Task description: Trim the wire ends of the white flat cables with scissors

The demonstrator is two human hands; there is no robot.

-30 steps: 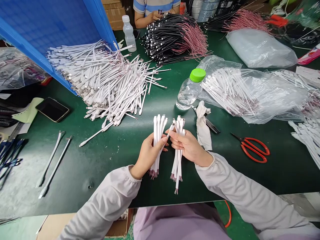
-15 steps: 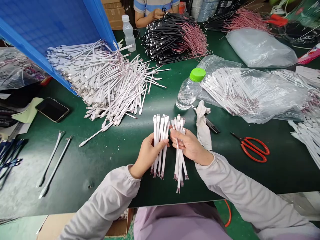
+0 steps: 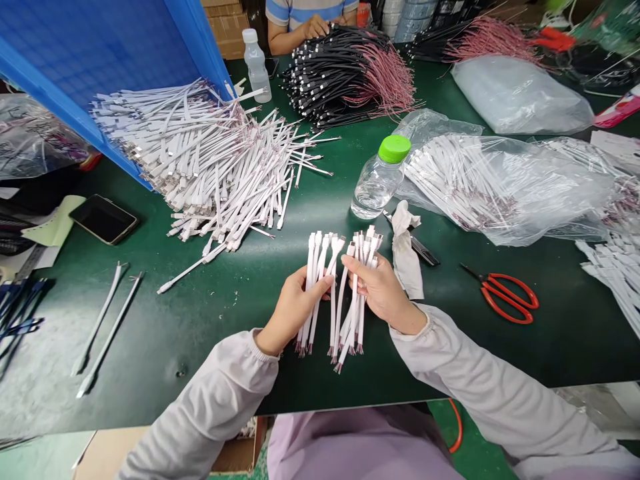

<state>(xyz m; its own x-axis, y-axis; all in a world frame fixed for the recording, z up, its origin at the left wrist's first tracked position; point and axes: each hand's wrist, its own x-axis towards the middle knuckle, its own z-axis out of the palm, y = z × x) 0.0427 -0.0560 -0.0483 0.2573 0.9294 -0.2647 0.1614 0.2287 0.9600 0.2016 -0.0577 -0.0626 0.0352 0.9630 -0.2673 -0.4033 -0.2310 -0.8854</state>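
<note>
Beyond the black cable pile (image 3: 345, 77), a co-worker (image 3: 305, 17) is cut off by the top edge above the chest. The white cables (image 3: 505, 183) right of the bottle (image 3: 379, 180) blur under clear plastic. The fingers (image 3: 367, 283) hide the middle of the held cables (image 3: 340, 293).

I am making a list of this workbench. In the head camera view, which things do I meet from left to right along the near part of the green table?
Black phone → two loose white cables → left hand with a white cable bundle → right hand with another bundle → white cloth → red scissors.
</note>
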